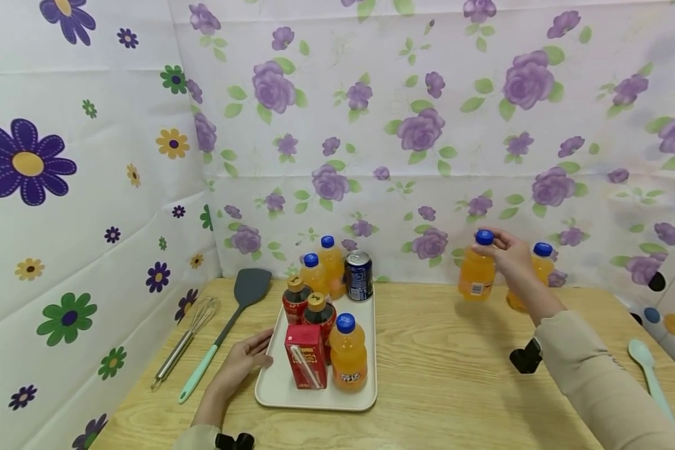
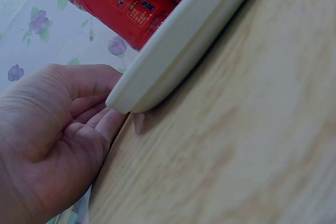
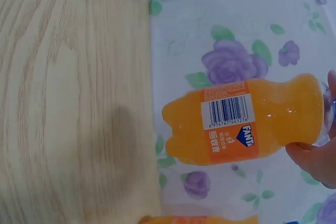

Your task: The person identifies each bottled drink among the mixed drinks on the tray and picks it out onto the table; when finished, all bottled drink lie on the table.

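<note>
Nearest in: left hand (image 1: 242, 365) lies on the table (image 1: 455, 375) at the near-left edge of the cream tray (image 1: 270, 390), fingers loosely straight and together, tips touching the tray rim; the left wrist view shows the fingers (image 2: 102, 121) tucked against the underside of the rim (image 2: 157, 85), nothing gripped. On the tray, near to far: a red juice carton (image 1: 305, 356) with a straw and an orange soda bottle (image 1: 349, 353) side by side, two dark bottles with gold caps (image 1: 306, 309) behind them, then two more orange bottles (image 1: 323, 265) and a blue can (image 1: 358, 275) at the far end. Left of the tray lie a spatula (image 1: 227, 325) and a whisk (image 1: 185, 340), well apart from the hand. Far right: right hand (image 1: 512, 253) pinches the blue cap and neck of an orange Fanta bottle (image 1: 476, 272), fingers clamped round the top. Bottle hangs upright below the fingers, long axis vertical, base looks just off the table, with a shadow beneath; the right wrist view shows the label (image 3: 231, 124) and the thumb (image 3: 315, 158) at the neck end. The tray lies left and nearer from this bottle, well apart. A second orange bottle (image 1: 540, 269) stands just behind the wrist, near the far wall. A pale spoon (image 1: 647, 369) lies at the right edge. Surface is light wood grain; walls are floral sheeting (image 1: 371, 125).
</note>
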A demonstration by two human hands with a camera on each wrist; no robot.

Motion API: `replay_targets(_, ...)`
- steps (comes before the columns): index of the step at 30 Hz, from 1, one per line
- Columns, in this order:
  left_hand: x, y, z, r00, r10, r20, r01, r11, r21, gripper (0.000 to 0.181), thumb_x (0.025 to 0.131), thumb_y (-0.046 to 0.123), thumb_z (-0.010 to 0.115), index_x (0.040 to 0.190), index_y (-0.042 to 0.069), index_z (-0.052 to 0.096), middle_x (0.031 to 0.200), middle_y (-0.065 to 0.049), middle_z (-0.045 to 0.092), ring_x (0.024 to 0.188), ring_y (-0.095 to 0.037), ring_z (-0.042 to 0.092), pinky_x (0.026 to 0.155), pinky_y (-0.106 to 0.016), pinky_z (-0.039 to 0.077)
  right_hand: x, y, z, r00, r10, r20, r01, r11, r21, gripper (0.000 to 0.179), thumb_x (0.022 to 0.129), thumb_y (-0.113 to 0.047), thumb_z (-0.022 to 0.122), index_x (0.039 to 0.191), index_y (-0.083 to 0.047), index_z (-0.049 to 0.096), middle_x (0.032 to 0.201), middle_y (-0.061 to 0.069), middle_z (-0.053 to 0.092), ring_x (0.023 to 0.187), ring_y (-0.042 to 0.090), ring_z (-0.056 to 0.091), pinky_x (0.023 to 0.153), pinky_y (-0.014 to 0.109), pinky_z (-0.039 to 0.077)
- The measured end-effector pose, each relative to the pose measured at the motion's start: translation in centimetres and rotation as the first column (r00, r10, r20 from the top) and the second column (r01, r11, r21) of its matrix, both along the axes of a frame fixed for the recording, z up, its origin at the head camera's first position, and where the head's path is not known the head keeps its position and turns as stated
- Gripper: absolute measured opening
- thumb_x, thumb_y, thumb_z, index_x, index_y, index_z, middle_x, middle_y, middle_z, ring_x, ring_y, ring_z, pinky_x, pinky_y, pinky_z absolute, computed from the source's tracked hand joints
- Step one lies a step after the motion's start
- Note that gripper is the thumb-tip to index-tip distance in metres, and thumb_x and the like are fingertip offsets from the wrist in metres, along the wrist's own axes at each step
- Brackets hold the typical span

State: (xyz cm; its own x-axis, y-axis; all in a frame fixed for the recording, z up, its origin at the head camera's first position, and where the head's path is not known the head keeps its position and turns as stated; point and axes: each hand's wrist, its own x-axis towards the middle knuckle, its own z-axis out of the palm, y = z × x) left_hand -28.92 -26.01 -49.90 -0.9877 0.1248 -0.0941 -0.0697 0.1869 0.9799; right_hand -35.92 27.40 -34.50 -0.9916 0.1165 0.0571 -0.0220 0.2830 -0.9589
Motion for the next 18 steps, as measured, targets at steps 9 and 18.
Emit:
replay_targets(9, 0.0, 0.0, 0.2, 1.000, 0.015, 0.008, -0.015, 1.000, -0.005, 0.070, 0.082, -0.006, 0.062, 0.147, -0.003, 0.039, 0.154, -0.023, 0.037, 0.144, -0.036, 0.035, 0.102, -0.023, 0.051, -1.2, 0.8, -1.8, 0.997, -0.071, 0.006, 0.070, 0.997, 0.019, 0.074, 0.089, -0.039, 0.068, 0.150, -0.011, 0.039, 0.141, -0.002, 0.055, 0.144, 0.030, 0.037, 0.122, 0.046, 0.031)
replay_targets(18, -0.1, 0.0, 0.3, 1.000, 0.010, 0.012, -0.010, 1.000, -0.013, 0.069, 0.083, -0.004, 0.062, 0.148, -0.001, 0.038, 0.155, -0.021, 0.036, 0.144, -0.035, 0.035, 0.103, -0.023, 0.051, -1.8, 1.5, -3.5, 0.994, -0.105, 0.019, 0.103, 0.993, 0.060, 0.069, 0.092, -0.035, 0.065, 0.150, -0.007, 0.038, 0.154, 0.019, 0.039, 0.143, 0.033, 0.038, 0.119, 0.047, 0.035)
